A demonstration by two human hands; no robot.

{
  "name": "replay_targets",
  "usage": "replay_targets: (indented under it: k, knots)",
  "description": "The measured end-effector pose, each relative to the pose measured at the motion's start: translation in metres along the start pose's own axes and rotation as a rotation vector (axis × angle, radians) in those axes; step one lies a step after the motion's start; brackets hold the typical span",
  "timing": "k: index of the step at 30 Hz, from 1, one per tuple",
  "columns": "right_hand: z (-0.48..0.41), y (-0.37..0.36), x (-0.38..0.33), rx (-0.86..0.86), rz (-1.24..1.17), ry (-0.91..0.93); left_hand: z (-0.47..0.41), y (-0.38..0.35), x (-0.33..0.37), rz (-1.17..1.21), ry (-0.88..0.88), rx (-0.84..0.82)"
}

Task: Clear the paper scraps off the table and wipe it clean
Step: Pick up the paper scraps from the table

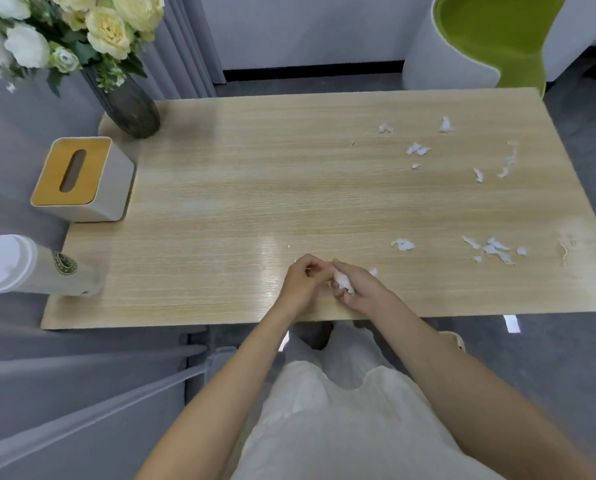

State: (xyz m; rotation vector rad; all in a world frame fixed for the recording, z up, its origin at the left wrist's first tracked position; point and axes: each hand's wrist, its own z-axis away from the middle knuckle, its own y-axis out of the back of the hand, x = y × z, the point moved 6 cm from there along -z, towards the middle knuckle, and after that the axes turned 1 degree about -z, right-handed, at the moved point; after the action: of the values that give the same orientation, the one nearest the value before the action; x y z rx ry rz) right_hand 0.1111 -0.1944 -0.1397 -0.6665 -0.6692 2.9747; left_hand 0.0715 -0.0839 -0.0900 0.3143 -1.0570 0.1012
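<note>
A light wooden table [241, 188] fills the view. White paper scraps lie on its right half: one group at the far right [417, 149], another near the front right [495, 249], and a single scrap [403, 244] closer to the middle. Both hands meet at the front edge. My right hand [360, 289] holds a small wad of white paper scraps [342, 281] in its curled fingers. My left hand [303, 280] is curled with its fingertips touching the wad and the right hand's fingers.
A tissue box [81, 178] with a wooden top stands at the left edge. A lidded paper cup [29, 265] is at the front left corner. A dark vase [126, 102] of flowers stands at the far left. A green and white chair [490, 39] is behind the table.
</note>
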Motion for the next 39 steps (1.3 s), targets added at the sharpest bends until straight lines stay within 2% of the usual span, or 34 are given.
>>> replay_targets:
  k: [4,8,12,17,22,24,27,29,31,35,39]
  knots:
    - [0.01,0.035,-0.006,0.115,-0.082,0.055,-0.013,0.019,-0.024,-0.328,-0.022,0.156]
    - [0.021,0.062,-0.008,0.171,-0.163,0.092,-0.019,-0.015,-0.029,-0.586,-0.039,0.06]
    - [0.028,0.078,-0.007,0.197,-0.193,0.084,-0.02,-0.043,-0.025,-0.885,-0.126,0.152]
    - [0.029,0.091,-0.01,0.204,-0.192,0.066,-0.019,-0.033,-0.037,-0.738,-0.101,0.248]
    - [0.033,0.097,-0.02,0.187,-0.187,0.061,-0.004,-0.017,-0.031,-0.424,-0.058,0.321]
    - [0.033,0.096,-0.024,0.182,-0.174,0.057,0.0,-0.028,-0.02,-0.345,-0.047,0.293]
    - [0.035,0.099,-0.032,0.188,-0.132,0.055,-0.004,-0.068,-0.002,-0.29,-0.053,0.13]
    - [0.038,0.106,-0.038,0.203,-0.104,0.059,-0.015,-0.096,0.004,-0.322,-0.035,0.029]
    - [0.043,0.118,-0.045,0.225,-0.093,0.061,-0.026,-0.115,0.005,-0.418,-0.02,0.019]
    - [0.05,0.138,-0.056,0.244,-0.094,0.066,-0.038,-0.119,0.005,-0.74,-0.01,0.195]
    - [0.052,0.146,-0.063,0.233,-0.098,0.043,-0.043,-0.112,-0.002,-0.719,0.079,0.22]
